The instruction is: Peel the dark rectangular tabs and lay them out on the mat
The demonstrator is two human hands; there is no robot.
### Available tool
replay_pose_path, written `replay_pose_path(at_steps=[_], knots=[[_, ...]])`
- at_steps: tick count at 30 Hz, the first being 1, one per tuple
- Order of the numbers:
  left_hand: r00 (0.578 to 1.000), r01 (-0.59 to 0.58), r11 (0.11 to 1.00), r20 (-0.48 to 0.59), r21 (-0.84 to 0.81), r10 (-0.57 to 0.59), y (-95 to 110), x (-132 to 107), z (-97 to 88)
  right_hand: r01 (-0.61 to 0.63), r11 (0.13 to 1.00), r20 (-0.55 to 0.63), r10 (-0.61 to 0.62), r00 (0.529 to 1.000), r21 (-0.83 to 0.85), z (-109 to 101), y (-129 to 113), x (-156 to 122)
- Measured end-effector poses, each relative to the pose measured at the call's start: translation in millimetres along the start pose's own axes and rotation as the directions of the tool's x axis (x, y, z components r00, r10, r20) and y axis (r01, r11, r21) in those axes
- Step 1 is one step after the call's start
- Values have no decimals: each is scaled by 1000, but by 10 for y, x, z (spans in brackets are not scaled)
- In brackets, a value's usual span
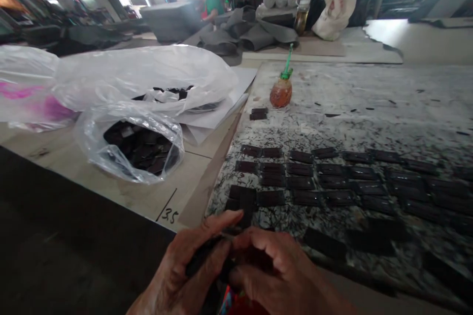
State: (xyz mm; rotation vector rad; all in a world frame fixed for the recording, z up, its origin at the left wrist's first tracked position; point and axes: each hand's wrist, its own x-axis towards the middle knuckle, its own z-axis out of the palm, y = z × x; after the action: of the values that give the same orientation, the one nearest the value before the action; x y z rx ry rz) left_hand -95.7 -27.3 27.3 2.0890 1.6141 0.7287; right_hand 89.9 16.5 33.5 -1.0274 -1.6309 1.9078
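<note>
My left hand (pixel 197 261) is closed around a dark flat piece (pixel 199 257), partly hidden between its thumb and fingers. Close against it, my right hand (pixel 273 263) has its fingers curled, pinching at the same spot; what lies between those fingertips is hidden. Just beyond my fingers are small dark rectangular pieces (pixel 242 197), overlapping on the stained board. Rows of similar dark pieces (pixel 301 182), some with a glossy top, stretch to the right. Larger dark strips (pixel 325 243) lie near the board's front edge.
A clear plastic bag (pixel 173 133) of dark pieces stands open at left, with a larger white bag (pixel 148 71) behind it. An orange-brown bottle (pixel 281 94) with a green stick stands on the stained board (pixel 362 81). Grey sheets (pixel 254 32) and a person in green (pixel 214 2) are farther back.
</note>
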Motion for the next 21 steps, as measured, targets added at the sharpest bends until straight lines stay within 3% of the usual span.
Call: replay_pose_path(at_steps=[4, 9, 12, 15, 18, 21], knots=[[996, 71, 995, -55, -77, -75, -20, 20, 6, 25, 994, -31, -28, 999, -107, -33, 76, 44], [979, 170, 963, -77, -210, -190, -61, 192, -120, 65, 947, -70, -92, 993, -314, -209, 73, -25], [974, 201, 958, -58, -204, -217, -125, 289, -211, 3, 928, -156, -66, 986, -372, -363, 13, -88], [986, 163, 979, -14, -123, -166, -238, 383, -271, -61, 921, -237, -35, 971, -385, -531, -78, -96], [999, 35, 999, -10, 7, -34, -387, 488, -295, -108, 880, -303, -42, 952, -463, -699, -210, -21], [993, -120, 986, 20, 118, 119, -516, 600, -285, -172, 840, -287, 20, 958, -515, -836, -361, 147]])
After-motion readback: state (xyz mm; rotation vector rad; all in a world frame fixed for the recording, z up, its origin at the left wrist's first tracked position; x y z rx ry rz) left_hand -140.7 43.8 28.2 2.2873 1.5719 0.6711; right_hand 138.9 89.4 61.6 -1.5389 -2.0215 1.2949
